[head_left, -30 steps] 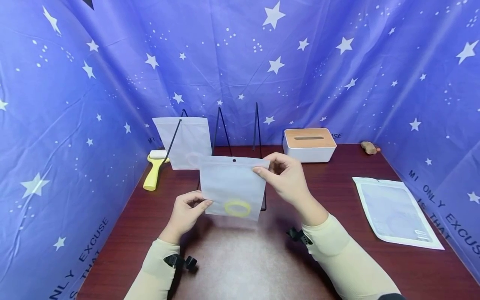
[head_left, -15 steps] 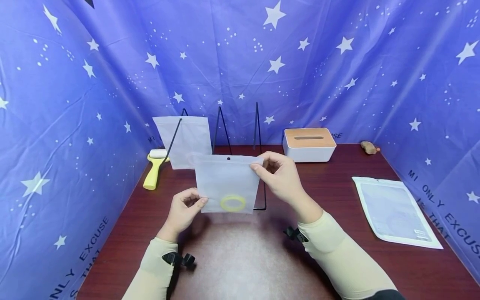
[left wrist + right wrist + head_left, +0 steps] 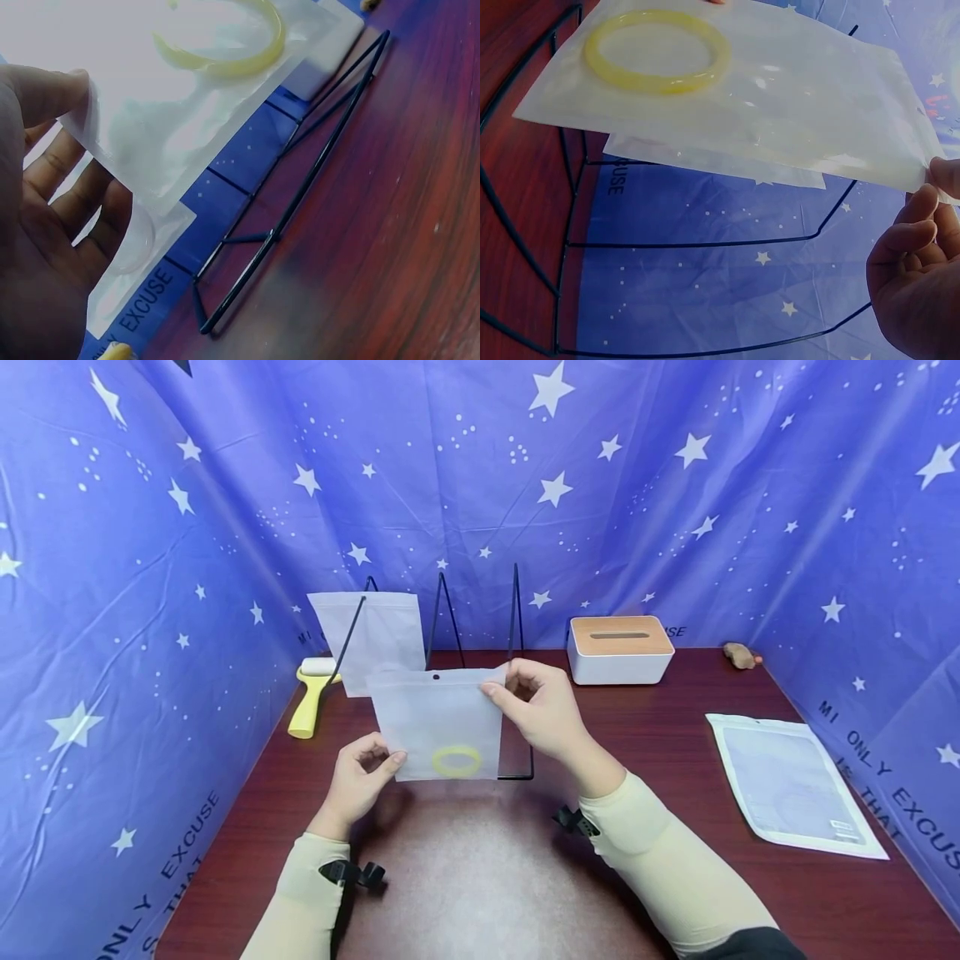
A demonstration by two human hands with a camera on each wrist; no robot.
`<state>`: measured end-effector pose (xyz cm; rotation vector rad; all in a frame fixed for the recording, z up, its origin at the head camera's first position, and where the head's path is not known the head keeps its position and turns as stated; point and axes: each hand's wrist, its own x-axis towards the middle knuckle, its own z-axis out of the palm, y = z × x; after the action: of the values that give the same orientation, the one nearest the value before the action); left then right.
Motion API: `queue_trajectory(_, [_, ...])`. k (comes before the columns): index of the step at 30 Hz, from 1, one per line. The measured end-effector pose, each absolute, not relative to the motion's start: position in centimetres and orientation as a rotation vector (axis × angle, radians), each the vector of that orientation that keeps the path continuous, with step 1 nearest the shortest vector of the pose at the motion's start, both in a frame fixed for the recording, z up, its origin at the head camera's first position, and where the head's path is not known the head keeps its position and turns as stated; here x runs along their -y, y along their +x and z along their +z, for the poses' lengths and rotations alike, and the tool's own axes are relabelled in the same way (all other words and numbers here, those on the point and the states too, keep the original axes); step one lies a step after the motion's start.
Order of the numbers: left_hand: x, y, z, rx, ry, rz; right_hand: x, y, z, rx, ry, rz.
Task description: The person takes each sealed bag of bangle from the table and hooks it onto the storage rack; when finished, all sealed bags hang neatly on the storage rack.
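Note:
A frosted zip bag point(image 3: 435, 718) with a yellow ring point(image 3: 456, 762) inside is held upright above the table. The right hand point(image 3: 543, 706) pinches its top right corner between thumb and fingers. At the lower left edge, the left hand point(image 3: 362, 781) pinches the bag with the thumb in front. Behind the bag stands a black wire rack point(image 3: 532, 760), partly hidden by it. A second frosted bag point(image 3: 375, 635) stands in the rack's left slot. Seen from the right wrist, the yellow ring point(image 3: 656, 86) lies near one end of the bag point(image 3: 795, 97).
A yellow-handled lint roller point(image 3: 306, 708) lies left of the rack. To the right are a white tissue box point(image 3: 621, 664) with a wooden lid and a small brown object point(image 3: 738, 655). A larger white-edged bag point(image 3: 795, 785) lies flat on the right of the table point(image 3: 637, 727).
Both hands have moved left and slightly away from the body with the bag, which now overlaps more of the second bag. More of the rack's right end shows.

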<state>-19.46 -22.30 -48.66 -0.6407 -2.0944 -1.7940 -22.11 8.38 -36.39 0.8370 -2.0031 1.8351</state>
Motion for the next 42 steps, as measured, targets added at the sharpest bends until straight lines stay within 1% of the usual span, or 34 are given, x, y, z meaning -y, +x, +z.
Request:
queue_trajectory(16, [23.5,-19.9,-48.8,2.103,-0.614,-1.785,-7.2,-22.6,-36.9,2.003,0.857,1.826])
queue_trajectory(42, [23.6,-19.9,-49.0,2.054,-0.606,-1.801,-6.7,-22.3,-36.8,1.967,0.894,1.848])
